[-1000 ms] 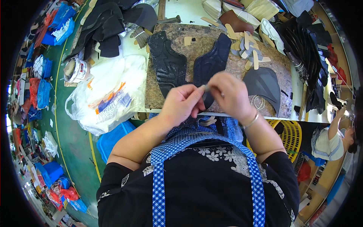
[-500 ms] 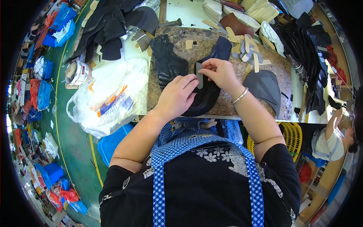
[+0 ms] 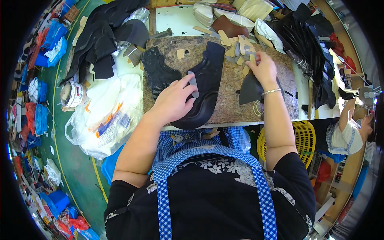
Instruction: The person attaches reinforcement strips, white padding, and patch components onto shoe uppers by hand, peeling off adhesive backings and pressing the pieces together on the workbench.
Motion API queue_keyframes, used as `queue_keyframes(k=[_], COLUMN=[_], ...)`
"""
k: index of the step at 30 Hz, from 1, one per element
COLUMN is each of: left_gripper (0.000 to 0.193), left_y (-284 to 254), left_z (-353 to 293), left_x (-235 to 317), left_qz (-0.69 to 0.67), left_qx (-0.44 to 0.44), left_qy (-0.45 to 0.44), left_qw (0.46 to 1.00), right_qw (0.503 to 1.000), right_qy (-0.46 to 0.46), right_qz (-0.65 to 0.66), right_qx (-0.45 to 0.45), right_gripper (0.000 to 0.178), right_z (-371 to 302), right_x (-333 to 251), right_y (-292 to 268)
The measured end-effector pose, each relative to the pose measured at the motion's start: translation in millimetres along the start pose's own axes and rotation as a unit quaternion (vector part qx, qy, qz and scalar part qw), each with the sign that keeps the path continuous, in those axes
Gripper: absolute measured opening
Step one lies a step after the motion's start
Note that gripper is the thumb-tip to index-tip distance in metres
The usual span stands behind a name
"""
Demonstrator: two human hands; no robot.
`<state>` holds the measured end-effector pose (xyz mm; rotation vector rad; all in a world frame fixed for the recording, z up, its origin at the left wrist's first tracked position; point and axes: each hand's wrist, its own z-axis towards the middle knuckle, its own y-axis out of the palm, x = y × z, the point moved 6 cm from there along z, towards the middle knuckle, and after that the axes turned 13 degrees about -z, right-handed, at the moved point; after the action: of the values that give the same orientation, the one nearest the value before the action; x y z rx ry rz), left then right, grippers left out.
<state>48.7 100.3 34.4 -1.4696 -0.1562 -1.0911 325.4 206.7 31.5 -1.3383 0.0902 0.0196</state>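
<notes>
My left hand (image 3: 174, 100) rests on a black curved shoe-upper piece (image 3: 210, 66), fingers apart. Its fingertips press on a narrow grey strip (image 3: 194, 86) lying on that piece. Over at the pile of tan and grey strips (image 3: 232, 52), my right hand (image 3: 265, 71) has thumb and fingers closed on a tan rounded strip (image 3: 252, 59). A second black upper piece (image 3: 154, 68) lies flat to the left. Under my right hand and wrist is a dark grey flat piece (image 3: 250, 91), partly covered.
The pieces lie on a mottled brown board (image 3: 236, 112). Left of it are a plastic bag (image 3: 104, 120), a white tub (image 3: 74, 95) and stacked black pieces (image 3: 100, 44). More black pieces (image 3: 308, 44) hang at the right. A yellow basket (image 3: 303, 140) stands below; another person (image 3: 346, 134) is far right.
My right hand has left the grey strip, moved right to the strip pile and closed on a tan strip. My left hand stays by the grey strip. The view has shifted slightly.
</notes>
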Motion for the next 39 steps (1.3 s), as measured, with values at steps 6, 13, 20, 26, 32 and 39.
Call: queue_keyframes(k=[6,13,20,26,32,39], left_gripper=[0.017,0.012,0.013,0.012,0.010,0.015], left_y=[-21.6,9.7,0.7,-18.2,-11.5,-35.3], left_z=[-18.3,-24.2,-34.9,-41.1,-41.7,-58.0], left_x=[15.3,19.3,17.1,33.5,32.9,-12.7], left_qz=[-0.211,-0.713,-0.588,-0.378,-0.402,-0.536], left_qx=[0.141,0.124,0.238,0.283,0.222,0.335], left_qy=[-0.049,-0.197,-0.150,-0.075,-0.107,-0.126], left_qw=[0.966,0.661,0.758,0.878,0.882,0.764], right_qw=[0.978,0.861,0.870,0.880,0.883,0.907], right_qy=[0.005,-0.370,-0.363,-0.378,-0.162,-0.056], right_qz=[0.046,0.278,0.308,0.267,0.432,0.372], right_qx=[0.203,0.210,0.127,0.107,-0.081,-0.191], right_gripper=[0.011,0.019,0.025,0.019,0.011,0.024], right_z=[-15.1,-116.5,-114.9,-114.9,-119.8,-81.0], right_x=[4.2,-139.3,-160.4,-170.6,-152.4,-74.3], right_y=[-28.9,-88.1,-92.4,-103.9,-70.7,-44.5])
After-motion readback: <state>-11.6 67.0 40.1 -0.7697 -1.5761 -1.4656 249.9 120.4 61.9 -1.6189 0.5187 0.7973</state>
